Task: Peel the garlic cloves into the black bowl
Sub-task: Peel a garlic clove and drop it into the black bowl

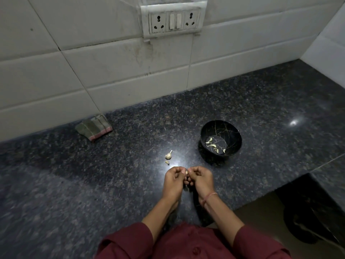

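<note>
Pinching one pale garlic clove (186, 172) between curled fingertips, the left hand (173, 179) and right hand (201, 179) meet over the dark speckled granite counter (93, 184). One round black bowl (234, 136) beyond the right hand holds about five peeled cloves (213, 146). One small partial garlic bulb (168, 155) lies left of the bowl.

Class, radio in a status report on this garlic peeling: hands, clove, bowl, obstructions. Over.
Left hand and right hand both pinch one garlic clove above the counter. Black bowl holds several peeled cloves. Nothing between hands and bowl.
</note>
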